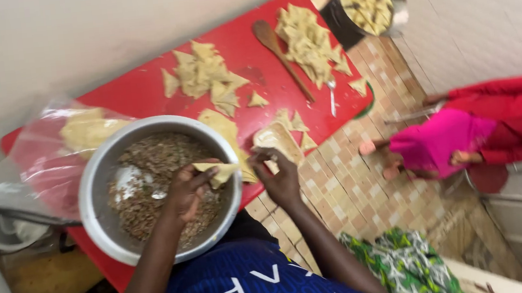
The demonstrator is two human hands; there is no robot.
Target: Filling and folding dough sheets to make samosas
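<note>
Left hand (187, 190) over the metal bowl (93, 183) of brown minced filling (154, 170), fingers pinched on a folded pastry cone (218, 172). Right hand (281, 180) just beside, fingertips curled on a wrapper (276, 139) at the red board (151, 87) edge. Best kept upright over the bowl — seam pinched tight. Farther off, folded pastry piles (304, 38) and a wooden spoon (281, 57).

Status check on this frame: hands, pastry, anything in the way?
Left hand holds folded pastry piece over metal bowl of minced filling. Right hand touches pastry stack on red table. Nothing in the way.
</note>
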